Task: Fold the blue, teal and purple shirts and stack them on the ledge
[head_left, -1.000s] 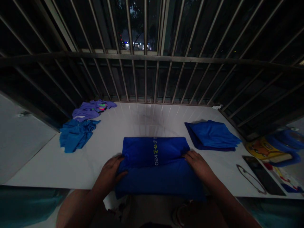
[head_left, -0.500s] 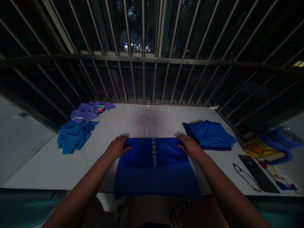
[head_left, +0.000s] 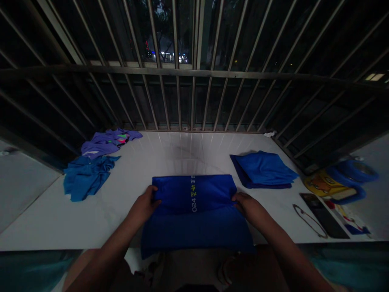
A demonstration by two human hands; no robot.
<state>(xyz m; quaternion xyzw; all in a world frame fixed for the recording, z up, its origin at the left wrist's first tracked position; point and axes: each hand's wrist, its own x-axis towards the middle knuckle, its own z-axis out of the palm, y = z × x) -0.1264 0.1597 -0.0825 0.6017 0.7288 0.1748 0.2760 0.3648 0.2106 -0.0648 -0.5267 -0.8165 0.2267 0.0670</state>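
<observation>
A blue shirt point(head_left: 176, 196) with white and yellow lettering lies partly folded on the white ledge point(head_left: 182, 156), its lower part hanging over the front edge. My left hand point(head_left: 147, 202) pinches the shirt's left side, thumb and fingers closed on the cloth. On the opposite side, my right hand point(head_left: 245, 204) grips the right edge between thumb and fingers. The fold's far edge lies flat beyond both hands.
Folded blue clothes point(head_left: 264, 170) sit at right. Crumpled blue clothing point(head_left: 88, 176) and a purple garment point(head_left: 103, 144) lie at left. A phone-like dark slab point(head_left: 325, 217), a looped cord point(head_left: 308, 219) and a blue-yellow container point(head_left: 331, 184) stand right. Metal bars point(head_left: 194, 73) line the back.
Both hands have slid from the fold's far corners toward me along the sides. The cloth's far edge now lies free of them. The view has shifted slightly.
</observation>
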